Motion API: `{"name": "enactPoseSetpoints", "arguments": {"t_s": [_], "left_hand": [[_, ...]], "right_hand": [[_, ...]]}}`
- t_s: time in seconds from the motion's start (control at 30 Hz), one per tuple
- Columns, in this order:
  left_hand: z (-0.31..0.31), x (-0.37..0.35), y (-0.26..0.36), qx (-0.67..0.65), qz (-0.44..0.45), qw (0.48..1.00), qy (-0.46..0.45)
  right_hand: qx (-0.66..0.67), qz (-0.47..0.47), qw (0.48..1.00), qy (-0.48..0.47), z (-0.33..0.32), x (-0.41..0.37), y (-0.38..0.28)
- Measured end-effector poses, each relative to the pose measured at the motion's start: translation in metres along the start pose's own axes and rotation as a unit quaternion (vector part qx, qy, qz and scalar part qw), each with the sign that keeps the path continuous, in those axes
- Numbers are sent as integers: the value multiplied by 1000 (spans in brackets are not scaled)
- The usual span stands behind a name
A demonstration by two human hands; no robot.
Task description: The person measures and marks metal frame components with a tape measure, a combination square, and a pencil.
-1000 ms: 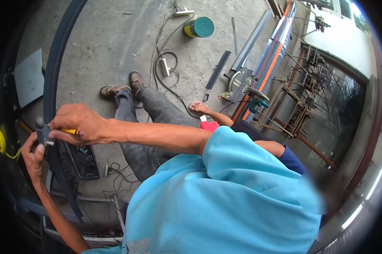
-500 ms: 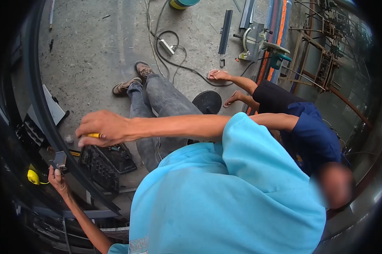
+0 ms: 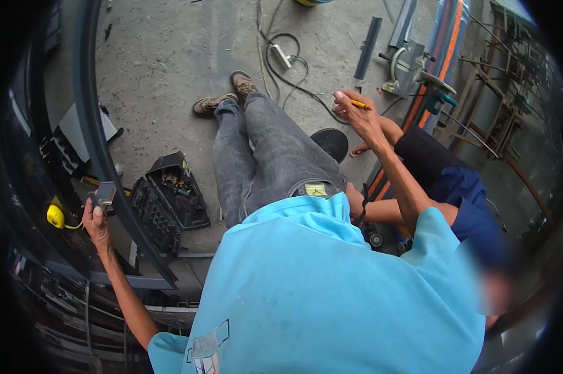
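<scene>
My left hand [image 3: 97, 225] reaches out at the left, its thumb and fingers closed on a short grey metal piece [image 3: 105, 194]. That piece sits against the long dark metal frame bar [image 3: 94, 124]. Close by the left hand is a yellow tape measure [image 3: 55, 216], with its strip running towards the fingers. Out to the right, my right hand [image 3: 361, 118] is raised above the floor, with a yellow pencil [image 3: 360, 105] gripped between its fingers. Most of the metal piece's lower end is hidden by my left hand.
An open black toolbox [image 3: 175, 193] lies on the floor right of the frame bar. A co-worker in a dark blue shirt [image 3: 475, 193] sits close on my right, beside a black round stool [image 3: 330, 144]. A power strip [image 3: 281, 57] with cables and a cut-off saw [image 3: 412, 68] are farther off.
My right hand, with the pencil, has swung from near the frame bar on the left over to the right. My left hand stays at the metal piece. The whole view has shifted somewhat.
</scene>
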State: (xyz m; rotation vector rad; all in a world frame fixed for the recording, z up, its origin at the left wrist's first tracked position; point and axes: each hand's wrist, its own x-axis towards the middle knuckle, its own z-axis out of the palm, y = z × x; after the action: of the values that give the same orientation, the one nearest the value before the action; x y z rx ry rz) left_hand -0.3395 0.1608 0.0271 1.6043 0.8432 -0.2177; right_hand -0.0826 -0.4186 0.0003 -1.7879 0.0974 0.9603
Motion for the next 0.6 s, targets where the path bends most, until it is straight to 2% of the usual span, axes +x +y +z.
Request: {"name": "enactPoseSetpoints", "arguments": {"t_s": [0.03,0.07,0.1,0.17,0.23,0.33,0.4,0.47,0.53,0.57,0.6], "left_hand": [[13,-6,9,21,10,999,34],[17,-8,15,39,2,999,30],[24,-12,26,34,-23,999,32],[33,-13,37,-14,-22,999,40],[39,-14,47,-56,-63,995,47],[36,-12,48,-35,-54,997,48],[39,-11,50,-25,-52,998,18],[39,-10,56,-25,-51,998,27],[38,-10,53,2,-45,999,7],[37,-9,49,20,-13,1000,10],[37,-9,47,8,-12,1000,17]], "right_hand": [[-11,84,993,81,23,16,30],[-80,59,994,50,43,26,14],[-163,-13,986,45,65,35,-1],[-202,-105,974,2,107,50,-17],[-179,-137,970,-96,150,63,-38],[-174,-193,947,-187,231,60,-84],[-197,-305,912,-193,272,58,-94],[-126,-314,919,-200,310,56,-111],[-106,-321,920,-196,337,57,-125],[-117,-325,916,-206,348,59,-132],[-127,-359,904,-193,356,60,-138]]}}
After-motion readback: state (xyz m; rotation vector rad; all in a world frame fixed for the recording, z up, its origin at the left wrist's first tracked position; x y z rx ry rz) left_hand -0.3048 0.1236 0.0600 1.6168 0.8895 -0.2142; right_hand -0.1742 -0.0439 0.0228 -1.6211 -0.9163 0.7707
